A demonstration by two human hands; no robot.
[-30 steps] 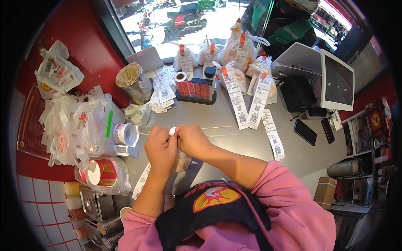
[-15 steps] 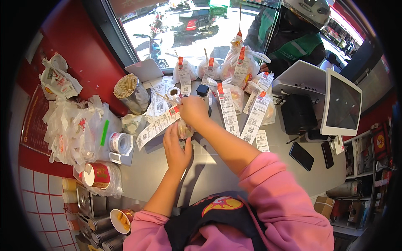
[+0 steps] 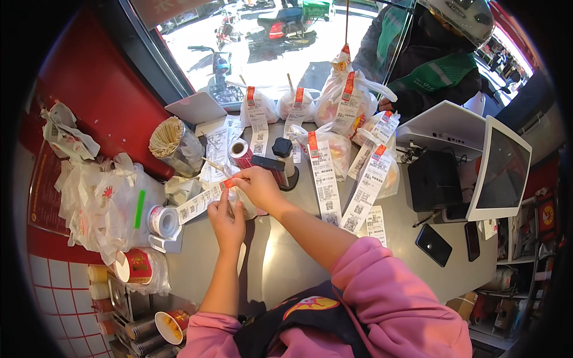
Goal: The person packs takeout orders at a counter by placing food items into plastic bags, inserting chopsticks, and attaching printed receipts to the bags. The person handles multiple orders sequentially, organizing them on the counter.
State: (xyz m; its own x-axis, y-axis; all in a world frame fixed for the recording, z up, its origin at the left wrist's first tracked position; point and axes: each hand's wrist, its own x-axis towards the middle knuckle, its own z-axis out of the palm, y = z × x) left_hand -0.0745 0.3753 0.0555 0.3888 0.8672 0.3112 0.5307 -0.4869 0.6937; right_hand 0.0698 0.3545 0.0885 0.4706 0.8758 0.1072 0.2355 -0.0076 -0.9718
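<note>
Both hands pinch one thing: left hand (image 3: 225,222) and right hand (image 3: 258,186) grip a long receipt strip (image 3: 200,203) over a small white bag (image 3: 242,203), now nearer the tabletop (image 3: 298,256) edge than a second ago. Roughly five tagged bags (image 3: 325,149) wait behind; count uncertain.

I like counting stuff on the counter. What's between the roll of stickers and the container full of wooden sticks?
In the head view, a crumpled clear plastic bag lies between the sticker roll and the stick container.
</note>
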